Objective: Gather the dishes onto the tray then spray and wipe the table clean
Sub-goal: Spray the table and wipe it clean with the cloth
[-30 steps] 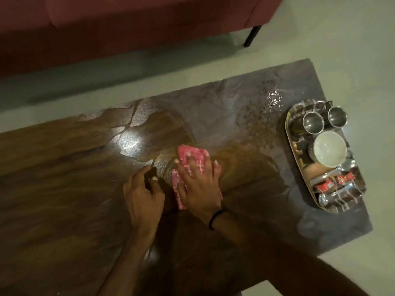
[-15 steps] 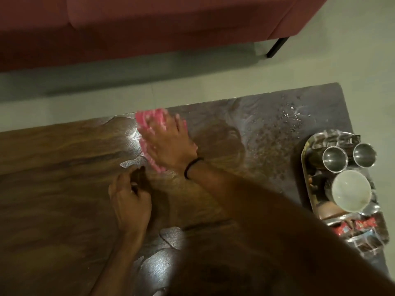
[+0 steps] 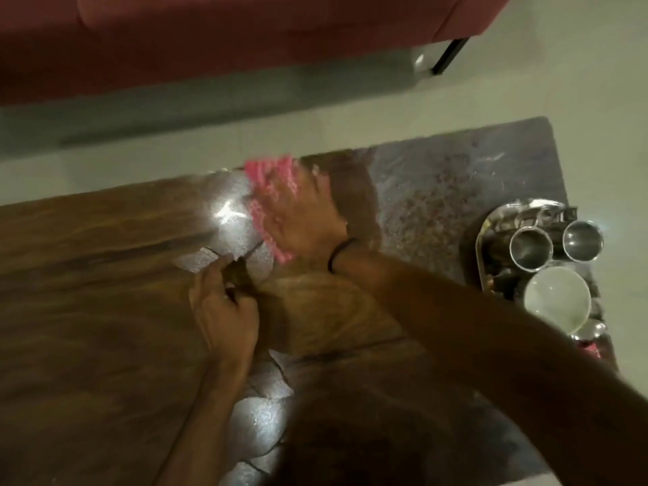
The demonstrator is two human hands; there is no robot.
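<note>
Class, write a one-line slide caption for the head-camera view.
Wiping up: the right hand presses a pink cloth onto the table, the left hand rests nearby.

Bare forearms, black band [image 3: 342,253] on right wrist

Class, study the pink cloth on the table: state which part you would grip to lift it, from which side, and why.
I'd pinch the pink cloth at its far-left edge, coming from above on the sofa side. It lies flat on the table under the right hand, and only that margin shows free.
</note>
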